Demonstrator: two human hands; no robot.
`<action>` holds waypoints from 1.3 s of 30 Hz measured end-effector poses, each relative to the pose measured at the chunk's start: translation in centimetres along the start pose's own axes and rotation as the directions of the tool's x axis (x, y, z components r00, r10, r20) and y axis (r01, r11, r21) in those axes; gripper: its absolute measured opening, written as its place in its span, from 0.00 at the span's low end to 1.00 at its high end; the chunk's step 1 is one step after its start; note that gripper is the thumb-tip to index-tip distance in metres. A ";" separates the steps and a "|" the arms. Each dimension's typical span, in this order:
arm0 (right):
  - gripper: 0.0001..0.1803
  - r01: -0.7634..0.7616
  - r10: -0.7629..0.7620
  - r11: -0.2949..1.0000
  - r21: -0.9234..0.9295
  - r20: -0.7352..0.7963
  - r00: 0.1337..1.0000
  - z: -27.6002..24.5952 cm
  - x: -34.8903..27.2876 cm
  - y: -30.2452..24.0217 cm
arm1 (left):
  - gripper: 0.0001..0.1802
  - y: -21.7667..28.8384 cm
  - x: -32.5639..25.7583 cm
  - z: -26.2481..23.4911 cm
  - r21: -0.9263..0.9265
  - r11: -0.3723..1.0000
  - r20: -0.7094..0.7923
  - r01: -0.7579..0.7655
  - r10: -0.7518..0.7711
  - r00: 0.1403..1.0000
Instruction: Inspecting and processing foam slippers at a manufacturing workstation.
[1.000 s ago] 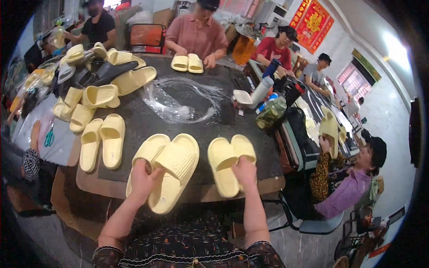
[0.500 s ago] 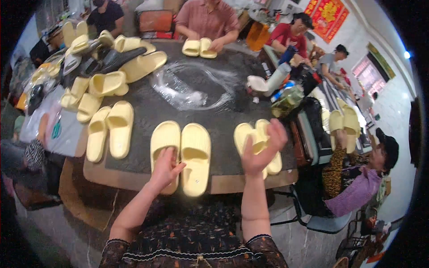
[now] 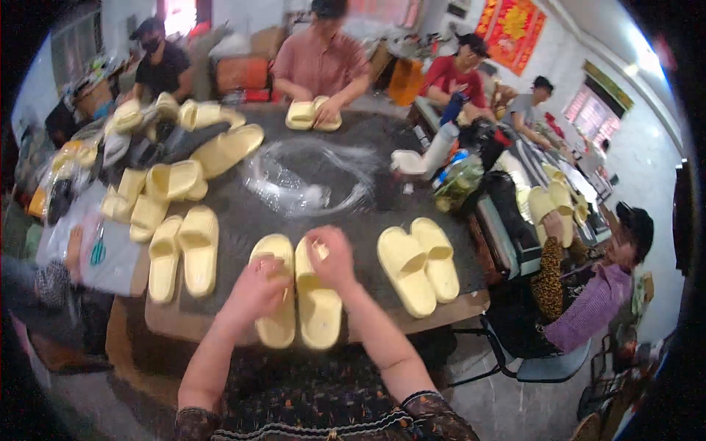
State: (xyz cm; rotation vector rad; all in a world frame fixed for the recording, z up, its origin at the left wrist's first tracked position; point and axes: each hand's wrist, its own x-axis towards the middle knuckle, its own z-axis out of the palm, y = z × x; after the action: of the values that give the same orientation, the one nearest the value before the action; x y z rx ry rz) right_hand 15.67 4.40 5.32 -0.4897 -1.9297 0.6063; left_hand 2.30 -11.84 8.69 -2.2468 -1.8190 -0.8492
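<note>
yellow slippers (image 3: 320, 316), the middle pair, lie side by side at the near edge of a broad dark surface (image 3: 360, 283), straps away from the person and heels at the rim, perhaps slightly past it. across from them a co-worker in a pink shirt (image 3: 320, 66) has both hands on another pair. at the far left of the surface sits a heap of footwear (image 3: 176, 182), yellow and dark, and nearer the centre lies a loose ring of clear film (image 3: 294, 195). a left pair (image 3: 198, 257) and a right pair (image 3: 412, 283) flank the middle one, each apart from it.

the left hand (image 3: 254, 298) is over the strap of the left slipper, and the right hand (image 3: 334, 257) is over the front of the right one. the fingers (image 3: 272, 266) of both hands are bent inward; with the blur and the backs of the hands in the way, one cannot tell whether they grasp the straps or merely rest there.

the likeliest trouble is the edge: a tug toward the body could tip a heel off the surface. uneven pressure from the two hands could skew the pair, and a hard pinch might crease a strap, if the material is soft.
</note>
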 end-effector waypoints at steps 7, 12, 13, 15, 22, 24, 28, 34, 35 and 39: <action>0.05 -0.099 0.092 0.994 0.047 0.128 0.988 1.7 -3.5 0.5 | 0.12 0.8 -2.9 3.7 0.015 1.000 0.016 0.025 -0.025 1.000; 0.06 -0.099 0.099 0.995 0.001 0.085 0.991 1.4 -2.5 1.0 | 0.12 -0.3 -2.5 4.5 0.022 0.999 0.018 0.034 -0.035 0.999; 0.06 -0.087 0.086 0.996 0.006 0.075 0.993 1.7 -2.5 1.2 | 0.13 -0.2 -2.2 4.4 0.041 0.998 -0.015 0.044 -0.044 0.999; 0.05 -0.085 0.085 0.996 -0.005 0.068 0.994 1.7 -2.3 1.3 | 0.14 -0.2 -1.8 4.8 0.057 0.997 -0.058 0.053 -0.050 0.997; 0.06 -0.077 0.073 0.995 0.062 0.057 0.996 2.4 -3.2 1.3 | 0.09 -1.0 -3.7 5.7 0.000 1.000 -0.075 0.021 -0.021 0.997; 0.06 -0.145 0.140 0.987 0.071 0.073 0.987 2.3 -3.5 1.3 | 0.08 -0.4 -2.9 5.2 0.006 1.000 -0.057 0.029 -0.029 0.998; 0.05 -0.090 0.091 0.995 0.050 -0.008 0.996 1.5 -2.6 -0.3 | 0.08 1.2 -2.0 4.2 0.049 0.996 -0.088 0.073 -0.068 0.994; 0.03 0.089 -0.037 0.953 0.289 -0.179 0.983 0.2 -2.7 -0.7 | 0.05 -0.1 0.6 4.9 -0.327 0.916 -0.285 0.233 -0.331 0.899; 0.08 0.105 -0.062 0.945 0.310 -0.146 0.987 0.0 -2.5 -0.6 | 0.04 -0.5 1.7 5.1 -0.373 0.903 -0.390 0.213 -0.360 0.848; 0.16 -0.045 0.057 0.926 0.374 -0.023 0.998 0.1 -3.5 -1.3 | 0.03 -1.7 3.2 6.6 -0.700 0.677 -0.304 0.228 -0.571 0.763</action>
State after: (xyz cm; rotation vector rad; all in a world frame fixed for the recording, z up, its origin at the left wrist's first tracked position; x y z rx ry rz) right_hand 16.93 1.35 3.60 -0.3044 -1.7189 0.9701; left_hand 3.32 -5.78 4.40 -1.5601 -1.9748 -2.1929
